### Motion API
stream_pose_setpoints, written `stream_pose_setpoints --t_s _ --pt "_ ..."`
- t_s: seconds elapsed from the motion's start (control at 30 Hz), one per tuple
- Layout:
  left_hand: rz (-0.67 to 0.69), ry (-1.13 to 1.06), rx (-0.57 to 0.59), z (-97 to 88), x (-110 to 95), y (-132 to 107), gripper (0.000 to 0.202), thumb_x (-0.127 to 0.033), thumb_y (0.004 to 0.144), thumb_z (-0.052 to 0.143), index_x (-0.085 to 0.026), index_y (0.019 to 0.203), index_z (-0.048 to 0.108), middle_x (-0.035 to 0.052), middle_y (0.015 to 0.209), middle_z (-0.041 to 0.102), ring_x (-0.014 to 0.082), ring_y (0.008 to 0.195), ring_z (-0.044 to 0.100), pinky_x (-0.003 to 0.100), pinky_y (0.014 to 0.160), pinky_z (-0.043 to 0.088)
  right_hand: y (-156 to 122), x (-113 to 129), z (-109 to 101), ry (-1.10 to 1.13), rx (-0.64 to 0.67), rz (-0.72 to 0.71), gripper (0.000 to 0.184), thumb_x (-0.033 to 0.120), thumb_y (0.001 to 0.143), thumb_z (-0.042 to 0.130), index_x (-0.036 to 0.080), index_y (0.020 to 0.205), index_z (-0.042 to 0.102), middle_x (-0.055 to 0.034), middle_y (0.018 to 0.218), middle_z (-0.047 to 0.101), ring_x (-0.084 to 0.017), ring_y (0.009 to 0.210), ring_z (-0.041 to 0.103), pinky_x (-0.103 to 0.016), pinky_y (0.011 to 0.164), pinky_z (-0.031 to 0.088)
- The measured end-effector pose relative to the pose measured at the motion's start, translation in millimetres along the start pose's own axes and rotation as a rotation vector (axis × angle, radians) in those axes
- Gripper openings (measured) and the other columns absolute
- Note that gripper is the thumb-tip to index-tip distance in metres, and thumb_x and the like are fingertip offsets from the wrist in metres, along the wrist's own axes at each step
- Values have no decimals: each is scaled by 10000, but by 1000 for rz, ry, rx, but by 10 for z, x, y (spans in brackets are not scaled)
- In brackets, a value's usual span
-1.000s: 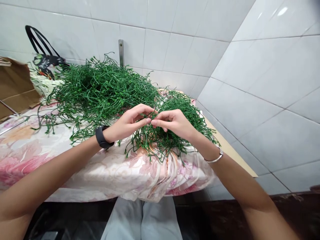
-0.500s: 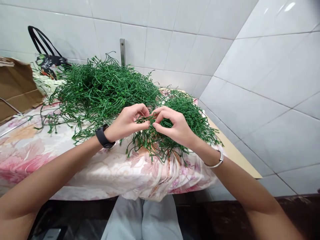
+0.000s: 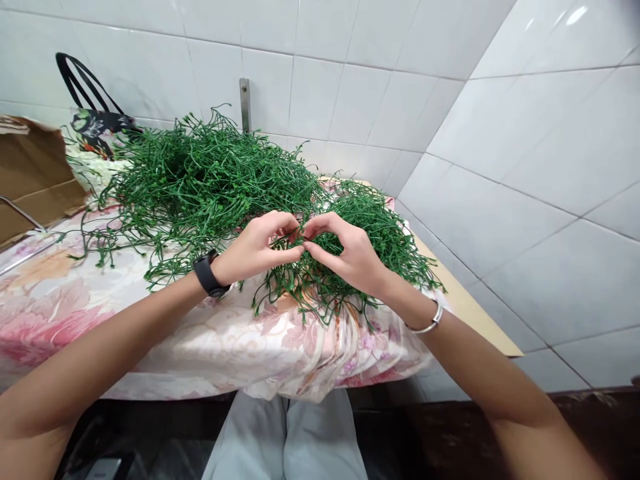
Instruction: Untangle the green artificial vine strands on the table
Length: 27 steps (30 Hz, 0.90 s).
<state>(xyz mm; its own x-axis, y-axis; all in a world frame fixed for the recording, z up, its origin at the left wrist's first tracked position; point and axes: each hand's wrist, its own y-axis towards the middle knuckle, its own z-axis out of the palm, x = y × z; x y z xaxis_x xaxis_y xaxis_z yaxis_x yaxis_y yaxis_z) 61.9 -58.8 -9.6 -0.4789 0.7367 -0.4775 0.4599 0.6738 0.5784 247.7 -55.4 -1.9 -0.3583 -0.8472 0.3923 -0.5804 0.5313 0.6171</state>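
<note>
My left hand (image 3: 265,243), with a black band on its wrist, pinches thin green plastic stems between thumb and fingers. Opposite it, my right hand (image 3: 350,253) has its thumb and index finger pinched on the same green stems (image 3: 299,241); the fingertips of both hands nearly meet. A small heap of green artificial stems (image 3: 395,240) lies under and behind my right hand. Behind my left hand spreads a larger heap of the same stems (image 3: 210,173), with small budded tips. Which stem each hand grips is hard to make out among the tangle.
A floral cloth (image 3: 200,347) covers the table, bunched at the front edge. At left stand a cardboard box (image 3: 35,173) and a black floral bag (image 3: 103,127). A tan board edge (image 3: 475,313) shows at right. Tiled walls (image 3: 320,87) rise behind and to the right.
My right hand's thumb and index finger have closed together on the stems, and its wrist has shifted slightly left. My left hand has moved a little right, closer to it.
</note>
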Motion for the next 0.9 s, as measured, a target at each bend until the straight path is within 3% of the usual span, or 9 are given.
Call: stream_pose_setpoints --t_s 0.27,0.47,0.67,0.9 --pt "-16 -25 -16 -25 -65 -11 86 -180 736 498 -145 813 511 2 773 535 97 694 447 216 638 346 6 -6 15 -153 -14 -101 129 153 844 425 163 965 468 -48 854 507 -133 825 498 -283 735 436" --pt "-31 -58 61 -38 -120 -12 122 -242 802 454 -149 724 446 -30 661 395 76 608 335 204 558 281 23 26 -12 -263 6 -102 110 128 863 365 154 837 469 -44 805 437 -124 769 443 -255 686 406" --pt "-51 -67 141 -14 -142 -14 227 -313 821 451 -157 664 401 -50 596 288 70 552 264 213 510 222 13 -5 -37 -182 113 -77 134 117 870 332 142 832 458 -38 788 481 -106 737 458 -232 677 400" --pt "-25 -34 170 -41 -153 -16 217 -297 795 484 -123 665 492 -57 557 276 54 514 237 208 475 191 -8 -19 -39 -95 193 -97 128 145 820 437 123 907 527 -58 847 556 -112 765 493 -236 685 408"
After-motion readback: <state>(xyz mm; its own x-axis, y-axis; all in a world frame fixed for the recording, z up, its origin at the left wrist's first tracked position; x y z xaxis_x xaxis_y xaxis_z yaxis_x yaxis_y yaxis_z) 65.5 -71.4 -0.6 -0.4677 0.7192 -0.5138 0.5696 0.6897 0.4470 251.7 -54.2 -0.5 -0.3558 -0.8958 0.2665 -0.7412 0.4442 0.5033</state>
